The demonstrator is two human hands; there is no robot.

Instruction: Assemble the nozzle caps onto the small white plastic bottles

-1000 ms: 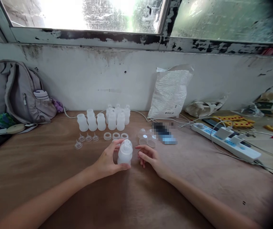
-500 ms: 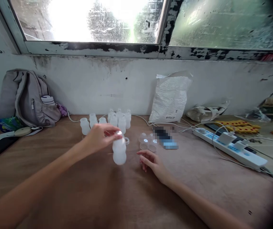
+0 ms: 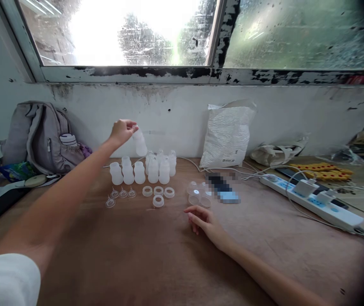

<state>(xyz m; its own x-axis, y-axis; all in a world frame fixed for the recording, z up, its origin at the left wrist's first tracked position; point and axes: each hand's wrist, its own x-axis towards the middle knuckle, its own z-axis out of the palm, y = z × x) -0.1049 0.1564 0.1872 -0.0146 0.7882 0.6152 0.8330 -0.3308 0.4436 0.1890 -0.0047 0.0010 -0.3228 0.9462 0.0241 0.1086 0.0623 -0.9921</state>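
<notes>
Held by its top, a frosted baby bottle point(image 3: 140, 143) hangs tilted from my left hand point(image 3: 123, 131), above the back row of bottles. Below it stand several capped bottles point(image 3: 153, 171) grouped together, with open-topped bottles point(image 3: 116, 173) to their left. In front of these lie clear nipples point(image 3: 123, 193) and several white collar rings point(image 3: 158, 201). My right hand point(image 3: 205, 223) rests on the table with fingers loosely curled and apart, holding nothing. Just beyond its fingertips are the clear dome caps point(image 3: 193, 196).
A phone point(image 3: 223, 187), partly pixelated, lies right of the caps. Further right a white power strip point(image 3: 312, 202) has plugs and cables. A grey backpack point(image 3: 38, 136) stands at left, and a white plastic mailer bag point(image 3: 228, 134) leans on the wall.
My left hand has lifted the bottle up and away, from the middle of the table to above the back row. The view has shifted slightly. My right hand stays in place.
</notes>
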